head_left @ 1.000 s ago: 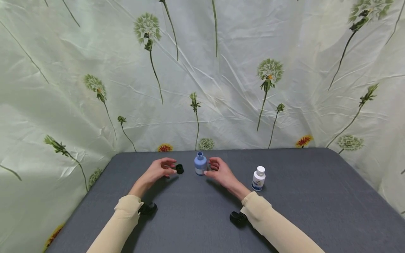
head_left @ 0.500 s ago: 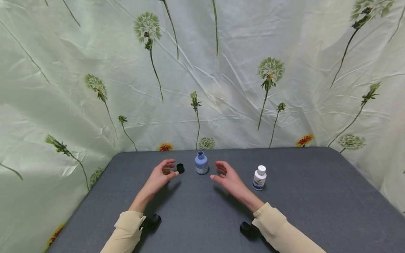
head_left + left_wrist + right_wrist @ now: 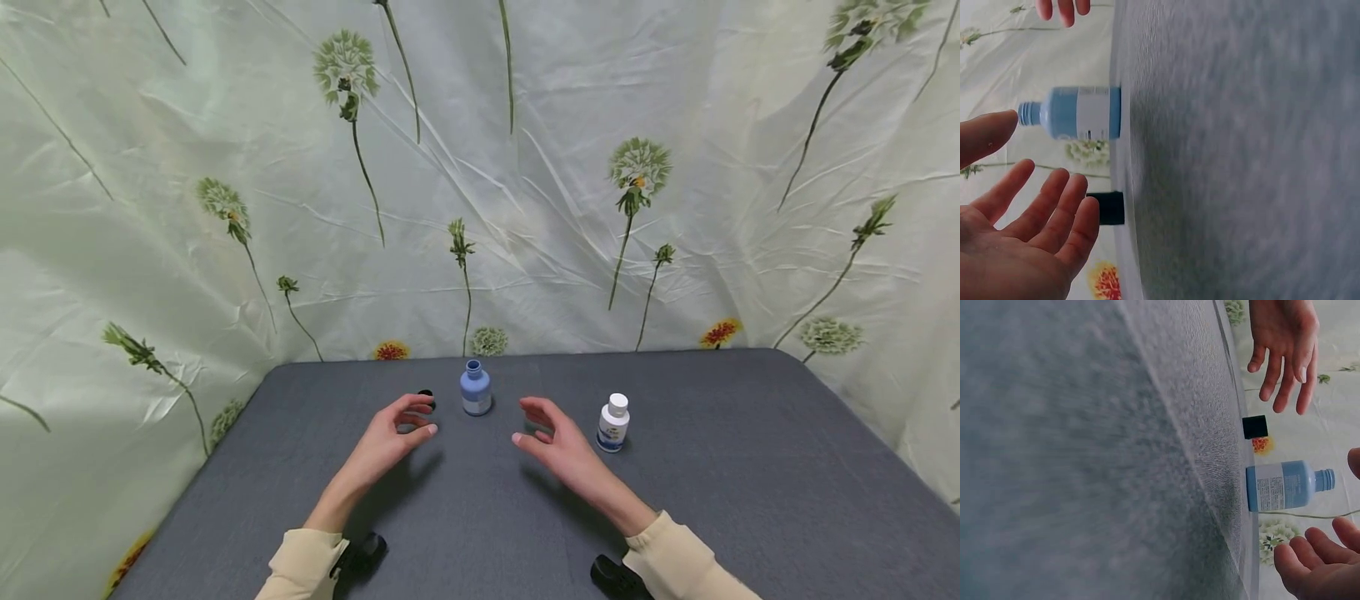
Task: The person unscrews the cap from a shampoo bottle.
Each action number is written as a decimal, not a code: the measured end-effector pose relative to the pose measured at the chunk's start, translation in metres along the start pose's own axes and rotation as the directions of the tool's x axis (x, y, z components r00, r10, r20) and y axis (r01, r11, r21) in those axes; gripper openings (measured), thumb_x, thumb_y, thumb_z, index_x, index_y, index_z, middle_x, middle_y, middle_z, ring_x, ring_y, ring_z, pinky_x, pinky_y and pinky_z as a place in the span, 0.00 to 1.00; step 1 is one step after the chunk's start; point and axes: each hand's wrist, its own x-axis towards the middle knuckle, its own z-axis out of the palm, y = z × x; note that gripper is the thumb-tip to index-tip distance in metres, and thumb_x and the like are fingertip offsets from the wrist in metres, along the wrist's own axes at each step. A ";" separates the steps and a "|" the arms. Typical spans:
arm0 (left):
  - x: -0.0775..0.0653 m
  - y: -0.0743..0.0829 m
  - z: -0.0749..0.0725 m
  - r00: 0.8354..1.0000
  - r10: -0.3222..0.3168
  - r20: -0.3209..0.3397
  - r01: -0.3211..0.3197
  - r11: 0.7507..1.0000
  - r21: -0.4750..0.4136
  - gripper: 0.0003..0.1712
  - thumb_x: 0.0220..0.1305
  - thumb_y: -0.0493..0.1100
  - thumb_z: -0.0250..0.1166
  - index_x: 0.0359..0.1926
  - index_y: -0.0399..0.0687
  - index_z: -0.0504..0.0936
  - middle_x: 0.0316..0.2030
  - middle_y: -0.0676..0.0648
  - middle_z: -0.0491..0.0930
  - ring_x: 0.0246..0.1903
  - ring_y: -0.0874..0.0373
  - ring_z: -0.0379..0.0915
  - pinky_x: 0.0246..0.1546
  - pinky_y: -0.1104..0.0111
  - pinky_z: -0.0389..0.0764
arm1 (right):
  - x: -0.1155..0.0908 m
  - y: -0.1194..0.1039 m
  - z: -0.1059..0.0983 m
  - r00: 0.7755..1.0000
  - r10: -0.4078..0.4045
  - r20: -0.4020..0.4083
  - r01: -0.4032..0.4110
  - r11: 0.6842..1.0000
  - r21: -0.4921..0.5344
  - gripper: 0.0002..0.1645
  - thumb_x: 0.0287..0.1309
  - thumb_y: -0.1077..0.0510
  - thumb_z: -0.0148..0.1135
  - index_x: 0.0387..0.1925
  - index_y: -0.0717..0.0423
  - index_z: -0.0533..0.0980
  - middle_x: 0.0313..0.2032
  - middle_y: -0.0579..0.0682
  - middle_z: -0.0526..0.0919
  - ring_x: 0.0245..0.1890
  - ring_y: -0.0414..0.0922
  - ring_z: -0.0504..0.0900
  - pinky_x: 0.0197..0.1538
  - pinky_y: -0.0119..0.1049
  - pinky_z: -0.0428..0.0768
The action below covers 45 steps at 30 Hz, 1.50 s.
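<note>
An uncapped blue bottle (image 3: 475, 390) stands upright near the table's far edge, its threaded neck (image 3: 1030, 114) bare in the left wrist view. To its left is a small black cap (image 3: 1255, 427), partly hidden behind my left fingers in the head view. My left hand (image 3: 386, 446) hovers above the cloth in front of the cap, fingers relaxed and holding nothing. On the other side, my right hand (image 3: 562, 450) is held in the air with loosely bent fingers, apart from the blue bottle. A white bottle (image 3: 613, 423) with a white cap stands to the right of that hand.
Dark grey cloth covers the table (image 3: 720, 467). Behind its far edge hangs a pale curtain (image 3: 555, 208) printed with dandelions. A black device is strapped at each wrist, the left one (image 3: 367, 552) low over the table.
My right hand has let go of the blue bottle and drawn back to the right and nearer. My left hand has also come back from the cap. Bottles and cap stay in place.
</note>
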 end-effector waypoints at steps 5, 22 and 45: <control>-0.004 0.005 0.010 1.000 0.022 0.017 -0.022 1.000 -0.014 0.24 0.63 0.38 0.68 0.59 0.42 0.77 0.52 0.42 0.79 0.48 0.52 0.77 0.49 0.55 0.75 | -0.012 -0.001 -0.005 1.000 0.015 0.019 -0.015 1.000 0.016 0.31 0.64 0.59 0.64 0.65 0.62 0.67 0.65 0.60 0.69 0.67 0.56 0.66 0.65 0.54 0.65; 0.001 0.023 0.045 0.968 0.132 0.214 -0.117 0.990 -0.082 0.21 0.65 0.40 0.67 0.58 0.40 0.77 0.53 0.40 0.78 0.45 0.53 0.78 0.45 0.60 0.78 | -0.046 -0.007 -0.023 1.000 0.023 -0.016 -0.023 1.000 -0.005 0.29 0.62 0.59 0.67 0.63 0.54 0.70 0.63 0.55 0.73 0.65 0.51 0.70 0.62 0.47 0.70; 0.030 0.045 0.098 0.933 0.185 0.308 -0.162 0.982 -0.099 0.20 0.66 0.45 0.66 0.57 0.45 0.79 0.52 0.46 0.80 0.45 0.59 0.78 0.44 0.60 0.77 | -0.080 0.011 -0.068 0.994 -0.021 -0.110 0.018 1.000 -0.024 0.24 0.63 0.63 0.65 0.59 0.62 0.71 0.59 0.59 0.76 0.60 0.54 0.74 0.54 0.33 0.76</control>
